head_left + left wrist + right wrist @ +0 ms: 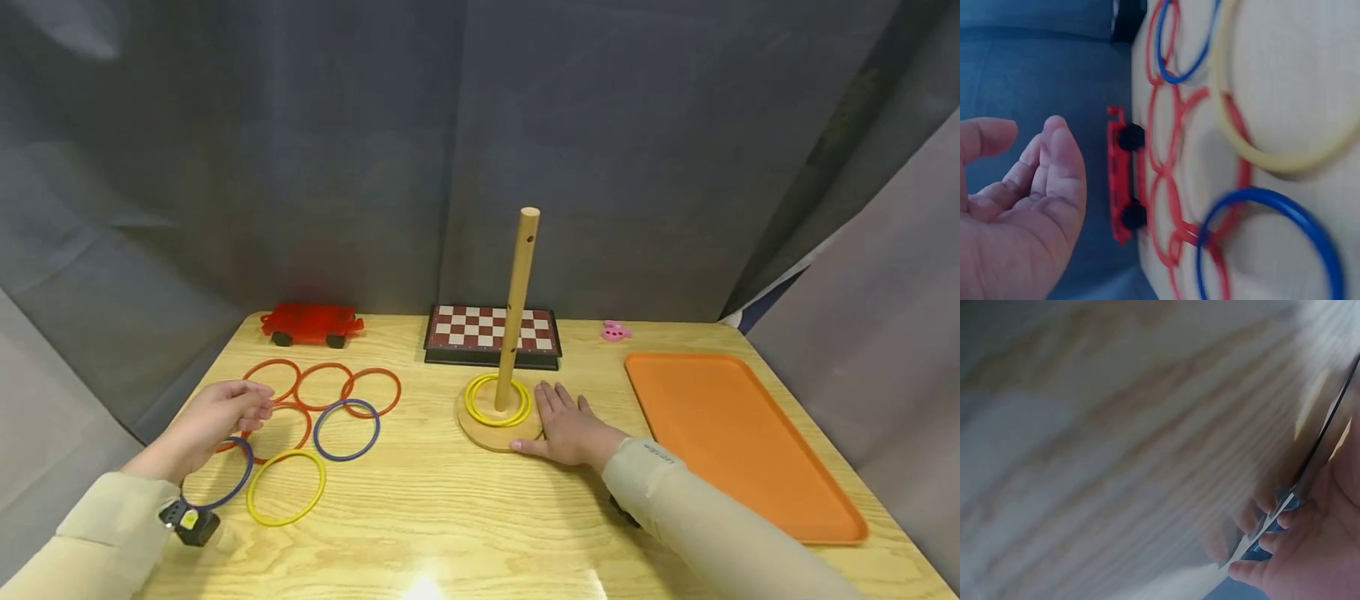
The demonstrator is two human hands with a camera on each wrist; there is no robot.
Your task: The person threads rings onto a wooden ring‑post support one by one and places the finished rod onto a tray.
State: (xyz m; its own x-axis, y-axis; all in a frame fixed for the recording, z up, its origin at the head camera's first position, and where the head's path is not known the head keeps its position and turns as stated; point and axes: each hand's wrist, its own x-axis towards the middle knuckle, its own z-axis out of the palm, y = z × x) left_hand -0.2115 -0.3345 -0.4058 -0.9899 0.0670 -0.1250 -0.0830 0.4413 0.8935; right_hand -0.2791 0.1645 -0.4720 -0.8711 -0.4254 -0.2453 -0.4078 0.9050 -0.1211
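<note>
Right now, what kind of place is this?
Probably a staged recording setup, not a lived-in room: grey curtains close in a wooden table laid with props, a ring-toss peg, loose coloured rings and an orange tray.

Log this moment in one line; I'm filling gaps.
left hand: open above red plastic rings | right hand: flat beside round wooden peg base | yellow rings: on peg
</note>
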